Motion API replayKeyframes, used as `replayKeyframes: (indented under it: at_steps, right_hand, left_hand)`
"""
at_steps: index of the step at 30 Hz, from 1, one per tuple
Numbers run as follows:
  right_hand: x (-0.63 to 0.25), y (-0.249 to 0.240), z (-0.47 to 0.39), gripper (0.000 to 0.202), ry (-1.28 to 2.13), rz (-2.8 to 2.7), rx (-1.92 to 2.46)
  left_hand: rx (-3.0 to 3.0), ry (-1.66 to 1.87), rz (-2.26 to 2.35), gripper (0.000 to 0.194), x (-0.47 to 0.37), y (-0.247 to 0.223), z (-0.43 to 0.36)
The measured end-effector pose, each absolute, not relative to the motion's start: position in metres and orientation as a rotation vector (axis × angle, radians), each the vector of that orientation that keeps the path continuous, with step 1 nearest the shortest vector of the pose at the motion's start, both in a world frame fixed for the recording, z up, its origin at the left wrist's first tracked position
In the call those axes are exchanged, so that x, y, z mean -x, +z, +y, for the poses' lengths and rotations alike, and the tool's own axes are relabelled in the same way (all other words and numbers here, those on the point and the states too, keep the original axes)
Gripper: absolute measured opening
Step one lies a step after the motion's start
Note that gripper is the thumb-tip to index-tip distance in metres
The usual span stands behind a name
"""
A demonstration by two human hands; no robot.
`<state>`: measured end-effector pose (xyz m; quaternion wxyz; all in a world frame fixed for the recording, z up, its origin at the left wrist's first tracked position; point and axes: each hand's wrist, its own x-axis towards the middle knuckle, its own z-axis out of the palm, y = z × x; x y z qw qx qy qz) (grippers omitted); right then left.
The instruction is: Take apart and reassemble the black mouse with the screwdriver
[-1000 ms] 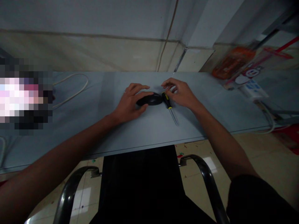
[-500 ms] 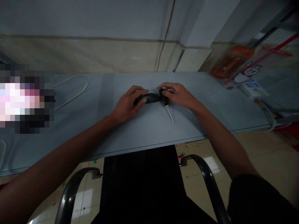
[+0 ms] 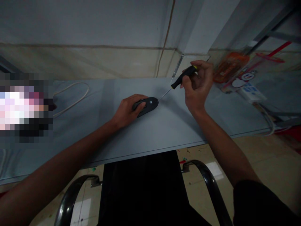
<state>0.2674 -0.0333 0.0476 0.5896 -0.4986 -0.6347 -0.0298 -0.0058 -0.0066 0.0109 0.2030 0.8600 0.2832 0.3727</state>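
Observation:
My left hand (image 3: 128, 110) is closed around the rear of a black computer mouse (image 3: 152, 105), its thumb pressed on the surface. A small round bright spot shows on the mouse's upturned face, which looks like its underside. In my right hand (image 3: 198, 86) is a screwdriver (image 3: 184, 77) with a black and yellow handle, pinched by the fingers and slanting down to the left. Its thin metal tip meets, or is very close to, the right end of the mouse; I cannot tell whether it touches.
The grey-blue table (image 3: 141, 141) runs along a tiled wall. A white cable (image 3: 87, 91) loops at the left beside a pixelated area. On the right are an orange package (image 3: 231, 64), a clear plastic container (image 3: 251, 73) and a white power strip (image 3: 250, 92). A chair armrest (image 3: 207, 175) stands below.
My right hand has lifted the screwdriver and turned it, moving up and right, so its tip now points at the mouse. My left hand has tilted the mouse, showing its broad face.

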Motion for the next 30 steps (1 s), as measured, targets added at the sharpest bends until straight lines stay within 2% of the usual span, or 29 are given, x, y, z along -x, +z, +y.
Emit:
replayKeyframes:
  at_steps: [12,18,22,25,30]
  right_hand:
    - [-0.261,0.047,-0.051,0.049,-0.108,-1.571,1.134]
    - [-0.254,0.081,-0.063,0.025,-0.246,-1.827,1.203]
    - [-0.253,0.117,-0.047,0.032,-0.049,-2.071,1.37]
    - [-0.25,0.142,-0.028,0.037,0.092,-2.173,1.331]
    - [-0.238,0.179,-0.021,0.02,0.314,-2.544,1.278]
  left_hand:
    - [-2.426,0.997,0.786,0.034,0.004,0.009,-0.007]
    - [-2.406,0.963,0.752,0.037,0.005,0.008,-0.006]
    - [-2.394,0.941,0.715,0.042,0.007,0.007,-0.001]
    - [-2.388,0.957,0.702,0.043,0.009,0.006,0.003]
    - [-2.371,0.941,0.67,0.045,0.009,0.005,0.004]
